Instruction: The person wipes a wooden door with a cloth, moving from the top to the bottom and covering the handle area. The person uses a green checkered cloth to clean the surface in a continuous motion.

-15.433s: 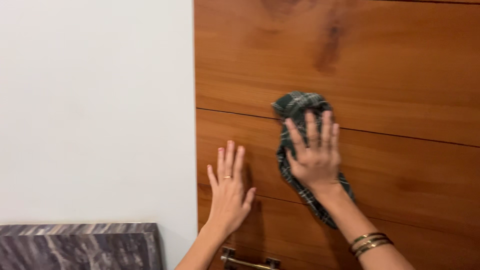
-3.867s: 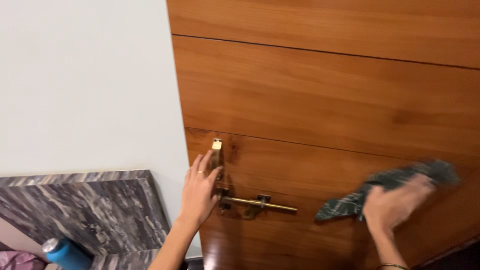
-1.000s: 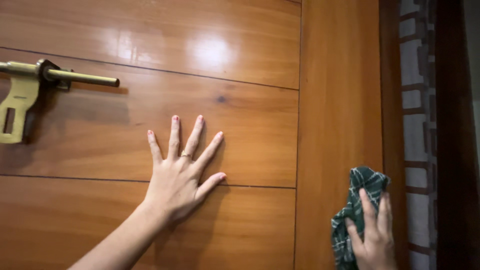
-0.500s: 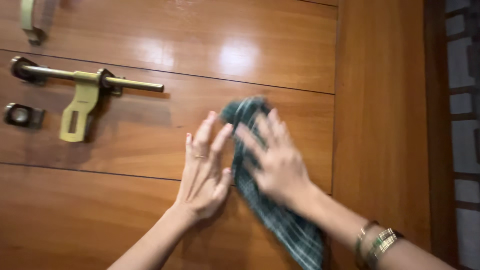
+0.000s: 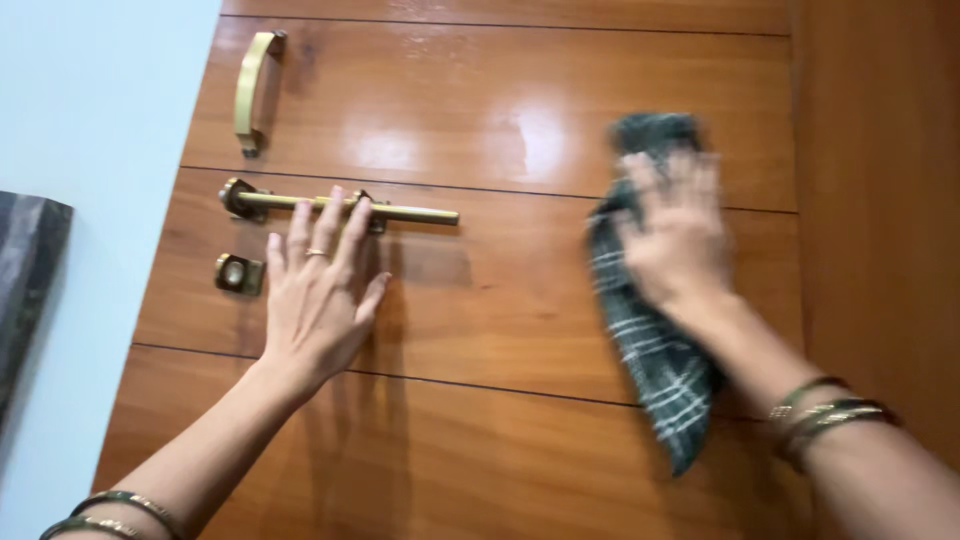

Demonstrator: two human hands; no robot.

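Nearest, at the bottom edge: two forearms with bangles [image 5: 830,415] on the wrists, reaching up onto a glossy wooden door [image 5: 520,330].

Left hand [image 5: 315,290] laid flat on the middle panel, palm down, fingers spread and closed on nothing. Ring on one finger. Fingertips reaching up to the brass bolt [image 5: 345,207], some overlapping the rod; whether they press on it cannot be told. Small brass plate [image 5: 238,273] just left of the hand, apart from it.

Right hand [image 5: 675,235] blurred, pressed palm-flat on the cloth [image 5: 650,330], fingers spread, pinning it against the door rather than pinching it. Cloth dark green with pale checks, trapped between palm and wood on the right part of the door. Top end peeking out above the fingertips, over the groove between upper and middle panels; long tail hanging down past the wrist to the lower groove. Hands well apart, bare wood between them.

Farther up: bolt lying level just under the upper groove, its mount at the left end. Above that, curved brass handle [image 5: 252,92] upright on the top panel near the door's left edge.

Beyond the door: pale wall [image 5: 70,120] on the left, with the corner of a grey marbled slab [image 5: 28,270] at the frame edge. Plain wooden frame [image 5: 880,200] on the right.
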